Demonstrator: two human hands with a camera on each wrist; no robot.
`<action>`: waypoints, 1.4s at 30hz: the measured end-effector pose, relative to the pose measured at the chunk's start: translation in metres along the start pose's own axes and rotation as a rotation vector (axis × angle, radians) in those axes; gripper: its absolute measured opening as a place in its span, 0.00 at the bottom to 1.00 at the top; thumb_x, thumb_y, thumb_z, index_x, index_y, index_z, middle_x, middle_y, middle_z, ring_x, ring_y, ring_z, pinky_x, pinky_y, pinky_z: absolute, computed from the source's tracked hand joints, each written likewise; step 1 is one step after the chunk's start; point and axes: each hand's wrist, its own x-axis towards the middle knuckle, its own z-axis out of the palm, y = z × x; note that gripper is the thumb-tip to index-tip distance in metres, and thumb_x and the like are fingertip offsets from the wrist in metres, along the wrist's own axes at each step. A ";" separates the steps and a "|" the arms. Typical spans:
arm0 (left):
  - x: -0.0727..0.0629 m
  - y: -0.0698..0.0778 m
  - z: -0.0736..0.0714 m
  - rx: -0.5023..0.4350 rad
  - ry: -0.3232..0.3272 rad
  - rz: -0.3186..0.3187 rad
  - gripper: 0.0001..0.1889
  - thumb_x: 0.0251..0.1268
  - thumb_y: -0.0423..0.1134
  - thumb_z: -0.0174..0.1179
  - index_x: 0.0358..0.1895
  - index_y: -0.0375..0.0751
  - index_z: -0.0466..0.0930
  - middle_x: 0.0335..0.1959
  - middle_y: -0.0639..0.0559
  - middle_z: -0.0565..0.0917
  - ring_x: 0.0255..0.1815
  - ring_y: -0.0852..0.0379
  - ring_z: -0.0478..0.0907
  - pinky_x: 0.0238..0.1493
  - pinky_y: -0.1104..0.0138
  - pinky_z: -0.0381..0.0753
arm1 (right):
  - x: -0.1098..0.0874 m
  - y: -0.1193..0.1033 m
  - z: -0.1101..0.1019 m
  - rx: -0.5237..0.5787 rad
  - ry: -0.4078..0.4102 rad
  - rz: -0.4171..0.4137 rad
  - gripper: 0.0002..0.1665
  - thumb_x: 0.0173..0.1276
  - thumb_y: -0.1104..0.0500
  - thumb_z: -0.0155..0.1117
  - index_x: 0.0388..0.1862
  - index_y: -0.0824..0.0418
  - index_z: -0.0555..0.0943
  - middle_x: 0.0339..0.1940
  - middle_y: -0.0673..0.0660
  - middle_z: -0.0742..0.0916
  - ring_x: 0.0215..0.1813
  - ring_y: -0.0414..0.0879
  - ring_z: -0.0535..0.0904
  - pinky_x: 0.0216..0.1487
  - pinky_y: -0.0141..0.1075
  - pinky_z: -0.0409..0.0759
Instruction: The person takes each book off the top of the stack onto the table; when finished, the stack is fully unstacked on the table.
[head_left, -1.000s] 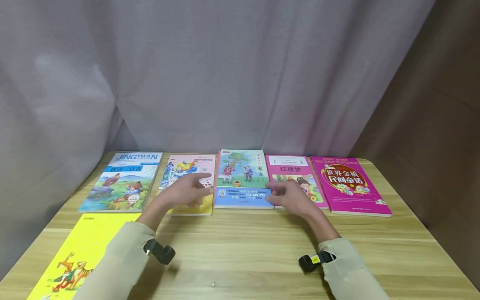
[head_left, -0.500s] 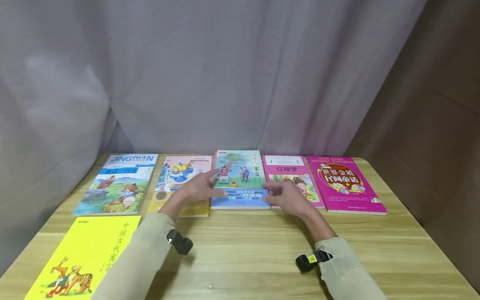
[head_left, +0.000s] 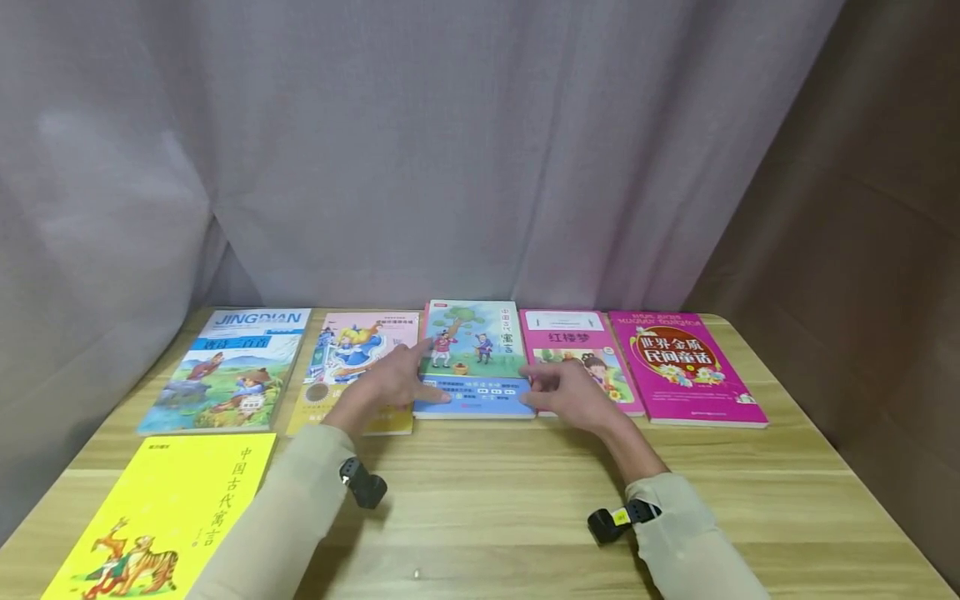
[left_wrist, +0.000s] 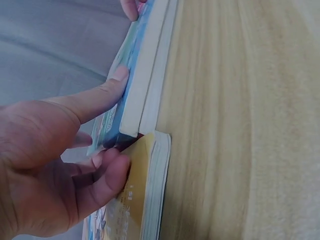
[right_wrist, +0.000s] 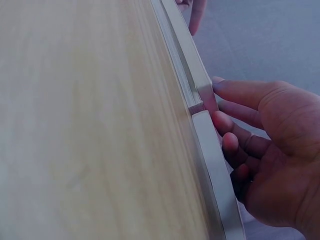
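Note:
A green-and-blue storybook (head_left: pixel 471 354) lies in the middle of the row, on top of another book whose page edges (left_wrist: pixel 160 75) show below it in the left wrist view. My left hand (head_left: pixel 390 382) holds its left side, thumb on the blue band, fingers curled beside the edge over a pink-and-yellow book (head_left: pixel 352 343). At the right side, my right hand (head_left: pixel 572 396) grips the storybook's edge. In the right wrist view its thumb (right_wrist: pixel 240 92) is at the cover's corner and its fingers curl below, over a pink book (head_left: pixel 558 337).
A blue-and-green book (head_left: pixel 232 362) ends the row at left, a magenta book (head_left: pixel 697 387) at right. Nearer, a yellow book (head_left: pixel 161 500) lies partly behind the left sleeve. A grey curtain (head_left: pixel 375 150) hangs behind the wooden table (head_left: pixel 480 500).
My left hand has moved right, from above the pink-and-yellow book onto the storybook's left side. The right hand has stayed at the storybook's right edge. The head view has shifted slightly.

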 end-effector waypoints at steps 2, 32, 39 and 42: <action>0.000 0.001 -0.001 -0.021 -0.013 -0.011 0.57 0.61 0.54 0.78 0.88 0.51 0.50 0.83 0.30 0.59 0.39 0.49 0.83 0.44 0.59 0.85 | 0.000 0.000 0.000 0.009 -0.005 -0.005 0.31 0.70 0.57 0.75 0.70 0.65 0.81 0.32 0.53 0.88 0.43 0.47 0.82 0.46 0.38 0.79; -0.001 0.015 -0.007 -0.008 -0.013 -0.063 0.63 0.55 0.54 0.81 0.86 0.38 0.48 0.84 0.36 0.61 0.84 0.34 0.59 0.83 0.42 0.60 | 0.000 -0.002 -0.002 0.035 -0.006 0.016 0.31 0.71 0.58 0.73 0.71 0.65 0.80 0.34 0.55 0.87 0.41 0.47 0.80 0.40 0.35 0.78; 0.002 0.010 -0.005 -0.142 -0.001 -0.057 0.57 0.55 0.46 0.82 0.85 0.45 0.55 0.82 0.37 0.66 0.82 0.33 0.61 0.82 0.39 0.59 | -0.002 0.000 0.000 0.041 -0.010 0.025 0.31 0.70 0.58 0.75 0.70 0.63 0.81 0.35 0.54 0.87 0.42 0.48 0.80 0.39 0.36 0.79; 0.002 0.007 -0.005 -0.174 0.017 -0.077 0.55 0.57 0.45 0.81 0.84 0.42 0.55 0.80 0.37 0.68 0.82 0.34 0.61 0.83 0.39 0.58 | -0.002 0.000 0.000 0.035 -0.001 0.024 0.31 0.69 0.58 0.75 0.69 0.62 0.82 0.36 0.54 0.87 0.42 0.48 0.80 0.39 0.37 0.80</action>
